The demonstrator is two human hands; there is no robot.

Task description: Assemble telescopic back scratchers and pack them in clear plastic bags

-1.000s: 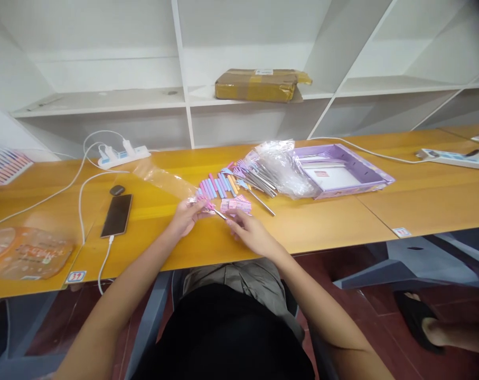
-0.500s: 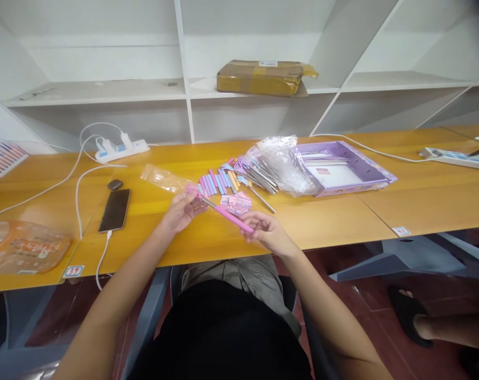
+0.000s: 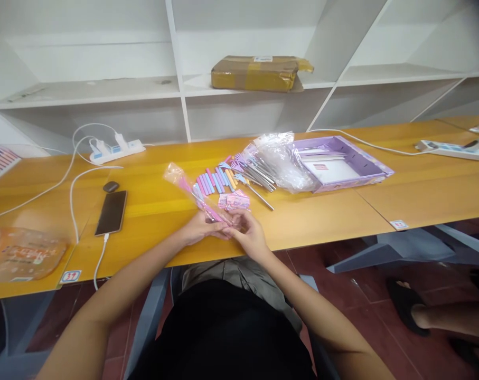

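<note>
A pink back scratcher (image 3: 208, 210) lies inside a long clear plastic sleeve (image 3: 174, 173), its head toward the far left. Fingers of my left hand (image 3: 202, 228) are closed round the sleeve's near part. At its near end my right hand (image 3: 249, 232) pinches the plastic, the two hands almost touching. Just beyond them is a pile of small pink printed cards (image 3: 234, 200). Farther back lie a row of pink, blue and orange handle tubes (image 3: 215, 181) and several metal rods with hand-shaped heads (image 3: 259, 174). One blue-headed back scratcher (image 3: 255, 193) rests apart from that bunch.
A heap of clear plastic sleeves (image 3: 289, 166) leans against a purple open box (image 3: 354, 182). On the left are a phone (image 3: 111, 212), a dark earbud case (image 3: 111, 186), a power strip (image 3: 118, 151) and an orange bag (image 3: 25, 254). A taped carton (image 3: 255, 74) sits on the shelf.
The back scratcher is now inside the clear sleeve, which was around only its head. My left hand has moved right and nearer; my right hand has shifted left, bringing them together.
</note>
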